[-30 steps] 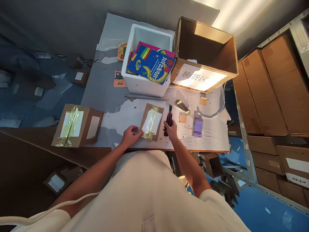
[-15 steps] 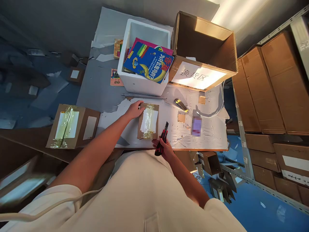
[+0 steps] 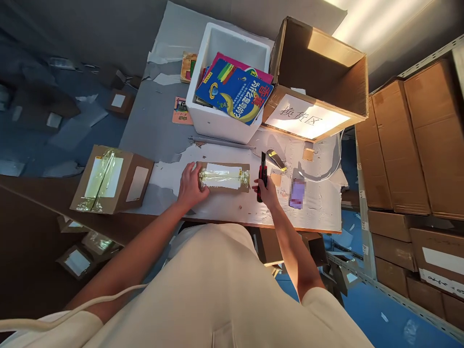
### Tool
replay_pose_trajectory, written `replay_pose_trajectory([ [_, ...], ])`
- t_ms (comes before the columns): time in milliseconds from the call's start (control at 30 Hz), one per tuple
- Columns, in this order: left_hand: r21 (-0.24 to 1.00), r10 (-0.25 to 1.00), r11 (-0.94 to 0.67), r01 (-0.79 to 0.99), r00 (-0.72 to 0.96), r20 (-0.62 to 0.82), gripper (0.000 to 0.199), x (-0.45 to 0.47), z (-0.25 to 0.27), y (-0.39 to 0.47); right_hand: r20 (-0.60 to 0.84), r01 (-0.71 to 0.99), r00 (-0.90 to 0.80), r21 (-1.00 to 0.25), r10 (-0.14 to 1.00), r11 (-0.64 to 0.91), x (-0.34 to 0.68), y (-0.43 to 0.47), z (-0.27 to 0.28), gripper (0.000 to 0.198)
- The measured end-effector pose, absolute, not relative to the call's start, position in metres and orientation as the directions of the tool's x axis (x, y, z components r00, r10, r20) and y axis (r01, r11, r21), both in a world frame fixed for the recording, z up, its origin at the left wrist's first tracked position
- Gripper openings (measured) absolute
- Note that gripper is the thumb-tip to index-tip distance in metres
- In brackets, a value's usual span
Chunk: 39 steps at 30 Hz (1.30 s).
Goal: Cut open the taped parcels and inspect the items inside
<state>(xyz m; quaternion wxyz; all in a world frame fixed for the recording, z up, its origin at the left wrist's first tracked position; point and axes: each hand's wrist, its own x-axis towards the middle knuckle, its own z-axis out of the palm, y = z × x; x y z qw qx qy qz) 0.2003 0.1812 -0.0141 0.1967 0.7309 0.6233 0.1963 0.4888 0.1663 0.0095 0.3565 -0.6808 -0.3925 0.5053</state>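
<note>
Left hand [image 3: 192, 188] clasping taped box [image 3: 224, 177] by one end, box now turned crosswise, right hand [image 3: 268, 194] gripping utility knife [image 3: 263, 170]

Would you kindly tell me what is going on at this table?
A person at the table has the left hand on the left end of a small taped cardboard box, which looks closed. The right hand has a black-and-red utility knife in its grip, pointing away from the body, just off the box's right end. Beyond them stand a white foam box with books in it and an open cardboard box.
</note>
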Motion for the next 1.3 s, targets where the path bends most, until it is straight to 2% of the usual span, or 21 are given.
replay_pose_trajectory([
  [100, 0.425, 0.87, -0.431, 0.796, 0.491, -0.037, 0.084, 0.21, -0.009, 0.206, -0.476, 0.288, 0.106, -0.825, 0.873, -0.485, 0.505, 0.145, 0.015, 0.055],
  [167, 0.389, 0.828, -0.49, 0.78, 0.556, -0.072, 0.094, 0.215, -0.011, 0.214, -0.519, 0.276, 0.051, -0.814, 0.854, -0.511, 0.51, 0.135, 0.017, 0.067],
  [267, 0.365, 0.844, -0.475, 0.801, 0.532, -0.069, 0.107, 0.22, -0.017, 0.213, -0.56, 0.252, 0.014, -0.799, 0.828, -0.545, 0.509, 0.131, 0.016, 0.071],
  [433, 0.382, 0.876, -0.437, 0.814, 0.481, -0.022, 0.106, 0.224, -0.02, 0.211, -0.571, 0.209, -0.051, -0.808, 0.819, -0.551, 0.51, 0.135, 0.017, 0.067],
  [533, 0.399, 0.881, -0.427, 0.811, 0.472, -0.017, 0.106, 0.226, -0.018, 0.214, -0.594, 0.239, -0.085, -0.792, 0.8, -0.562, 0.518, 0.139, 0.02, 0.066],
  [700, 0.386, 0.881, -0.438, 0.812, 0.474, 0.002, 0.105, 0.229, -0.02, 0.215, -0.622, 0.473, -0.102, -0.717, 0.776, -0.512, 0.519, 0.158, 0.034, 0.061],
  [833, 0.341, 0.894, -0.421, 0.84, 0.447, 0.0, 0.102, 0.232, -0.022, 0.213, -0.649, 0.686, -0.119, -0.601, 0.752, -0.41, 0.511, 0.166, 0.051, 0.06],
  [967, 0.323, 0.889, -0.432, 0.842, 0.457, -0.003, 0.102, 0.233, -0.022, 0.214, -0.704, 0.781, -0.131, -0.506, 0.698, -0.365, 0.505, 0.162, 0.06, 0.059],
  [1133, 0.326, 0.89, -0.433, 0.84, 0.456, 0.007, 0.105, 0.232, -0.024, 0.214, -0.734, 0.63, -0.185, -0.599, 0.653, -0.494, 0.519, 0.126, 0.056, 0.057],
  [1300, 0.346, 0.874, -0.466, 0.815, 0.485, 0.034, 0.108, 0.227, -0.027, 0.214, -0.603, 0.496, 0.035, -0.682, 0.797, -0.537, 0.545, 0.097, 0.03, 0.066],
])
